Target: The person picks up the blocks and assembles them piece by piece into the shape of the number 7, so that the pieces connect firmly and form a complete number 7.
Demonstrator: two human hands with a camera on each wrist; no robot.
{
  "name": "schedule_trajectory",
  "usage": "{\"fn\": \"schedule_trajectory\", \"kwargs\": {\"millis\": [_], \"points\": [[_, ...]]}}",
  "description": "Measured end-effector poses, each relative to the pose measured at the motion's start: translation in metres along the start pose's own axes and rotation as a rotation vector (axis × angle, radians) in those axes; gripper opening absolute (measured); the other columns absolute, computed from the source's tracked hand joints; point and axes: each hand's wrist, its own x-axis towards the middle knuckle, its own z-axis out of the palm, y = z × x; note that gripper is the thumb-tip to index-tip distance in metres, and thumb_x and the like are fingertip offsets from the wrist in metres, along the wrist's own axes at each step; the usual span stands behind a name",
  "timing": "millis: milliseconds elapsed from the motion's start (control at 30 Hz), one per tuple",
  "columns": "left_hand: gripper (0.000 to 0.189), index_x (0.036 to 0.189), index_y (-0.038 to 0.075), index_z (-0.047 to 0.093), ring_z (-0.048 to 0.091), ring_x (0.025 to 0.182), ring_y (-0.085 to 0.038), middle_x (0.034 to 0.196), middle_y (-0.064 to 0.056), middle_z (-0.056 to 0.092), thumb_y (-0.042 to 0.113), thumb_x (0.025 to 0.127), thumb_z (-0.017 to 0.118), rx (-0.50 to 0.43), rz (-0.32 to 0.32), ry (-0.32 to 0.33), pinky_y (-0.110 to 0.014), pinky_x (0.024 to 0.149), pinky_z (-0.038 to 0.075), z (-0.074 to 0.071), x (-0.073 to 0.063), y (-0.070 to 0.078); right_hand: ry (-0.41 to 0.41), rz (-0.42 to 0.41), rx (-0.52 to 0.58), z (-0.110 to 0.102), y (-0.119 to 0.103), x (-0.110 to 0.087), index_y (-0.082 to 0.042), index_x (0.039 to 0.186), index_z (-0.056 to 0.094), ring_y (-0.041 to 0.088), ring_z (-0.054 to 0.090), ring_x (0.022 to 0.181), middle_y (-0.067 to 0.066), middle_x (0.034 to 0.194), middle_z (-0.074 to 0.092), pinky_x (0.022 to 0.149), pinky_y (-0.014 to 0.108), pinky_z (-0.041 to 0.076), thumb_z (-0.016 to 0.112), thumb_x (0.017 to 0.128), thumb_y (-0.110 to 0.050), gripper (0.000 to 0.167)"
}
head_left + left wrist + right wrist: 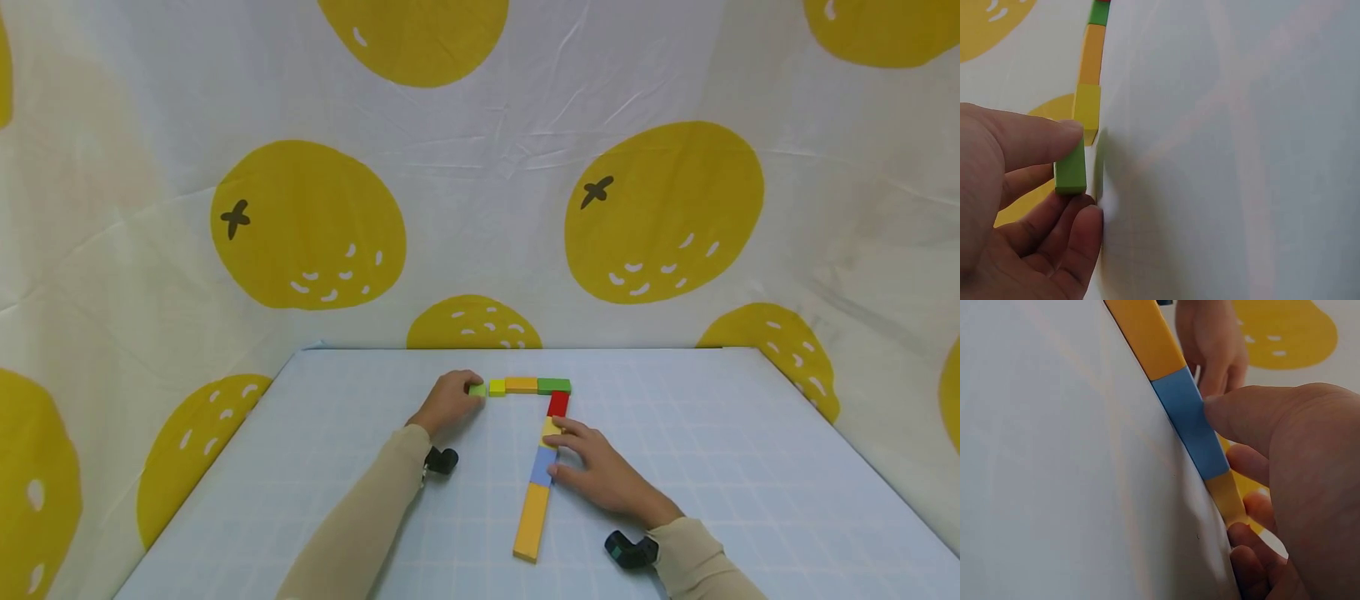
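Observation:
My left hand [447, 402] pinches a small light green block [1070, 170] between thumb and fingers. A short gap parts it from the yellow block [497, 387] at the left end of a row. To the right, that row runs on through an orange block [521, 385] and a darker green block [554, 385]. From there a line comes toward me: a red block [557, 403], a pale yellow block [551, 428], a blue block [543, 467] and a long orange block [531, 523]. My right hand [606, 477] has its thumb against the blue block and its loosely bent fingers at the pale yellow one.
The blocks lie on a table [712, 433] with a pale checked cover. Behind it hangs a white cloth [480, 208] printed with big yellow fruit. Each wrist carries a small black device, such as the one [632, 550] on the right.

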Motion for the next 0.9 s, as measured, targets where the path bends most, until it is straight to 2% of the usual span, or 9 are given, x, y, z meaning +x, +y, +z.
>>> {"fn": "schedule_trajectory", "kwargs": {"millis": [133, 300, 500, 700, 900], "points": [[0.033, 0.123, 0.007, 0.068, 0.055, 0.112, -0.024, 0.120, -0.007, 0.064, 0.014, 0.091, 0.072, 0.024, -0.005, 0.003, -0.044, 0.106, 0.043, 0.002, 0.004, 0.001, -0.001, 0.001, -0.003, 0.000, 0.000, 0.000, -0.032, 0.134, 0.064, 0.023, 0.031, 0.142, -0.010, 0.157, 0.035, 0.111, 0.056, 0.034, 0.069, 0.092, -0.047, 0.044], [0.033, 0.123, 0.007, 0.068, 0.054, 0.119, -0.026, 0.123, -0.007, 0.063, 0.015, 0.091, 0.072, 0.043, -0.044, 0.006, -0.046, 0.108, 0.040, 0.005, 0.008, 0.004, 0.001, -0.008, -0.006, -0.001, 0.000, 0.000, -0.031, 0.134, 0.064, 0.024, 0.032, 0.142, -0.009, 0.157, 0.036, 0.111, 0.056, 0.035, 0.069, 0.092, -0.046, 0.044], [0.034, 0.124, 0.008, 0.069, 0.053, 0.116, -0.025, 0.121, -0.007, 0.062, 0.015, 0.091, 0.073, 0.064, -0.074, 0.011, -0.045, 0.107, 0.041, 0.007, 0.010, 0.006, -0.005, -0.016, -0.004, -0.001, -0.001, -0.001, -0.030, 0.134, 0.064, 0.024, 0.033, 0.141, -0.008, 0.157, 0.035, 0.111, 0.055, 0.034, 0.069, 0.093, -0.045, 0.044], [0.036, 0.124, 0.010, 0.070, 0.055, 0.107, -0.023, 0.115, -0.004, 0.062, 0.019, 0.089, 0.076, 0.104, -0.073, 0.021, -0.042, 0.102, 0.045, 0.009, 0.013, 0.006, 0.001, -0.022, -0.004, -0.002, -0.002, 0.000, -0.031, 0.134, 0.064, 0.026, 0.033, 0.142, -0.005, 0.157, 0.036, 0.111, 0.057, 0.034, 0.069, 0.093, -0.045, 0.043], [0.041, 0.127, 0.019, 0.070, 0.057, 0.107, -0.022, 0.117, -0.004, 0.064, 0.027, 0.088, 0.078, 0.217, -0.037, 0.014, -0.043, 0.096, 0.048, 0.010, 0.017, 0.007, -0.011, -0.001, -0.003, -0.002, -0.002, 0.000, -0.032, 0.134, 0.064, 0.024, 0.031, 0.143, -0.008, 0.157, 0.035, 0.112, 0.057, 0.033, 0.069, 0.093, -0.047, 0.044]]}}
